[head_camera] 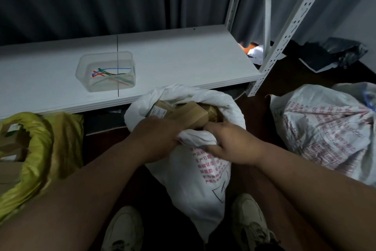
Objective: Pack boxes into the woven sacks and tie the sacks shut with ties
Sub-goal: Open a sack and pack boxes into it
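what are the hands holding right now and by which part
Both the left hand and the right hand grip the white sack by the near rim of its open mouth, bunching the cloth below the boxes.

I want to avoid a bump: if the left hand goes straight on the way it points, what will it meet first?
Probably the brown box in the mouth of the white sack. The left hand grips the sack's rim and points up and right at that box; depth is unclear.

A storeroom: slotted metal shelving (284, 33), filled sacks (325, 128) on floor.
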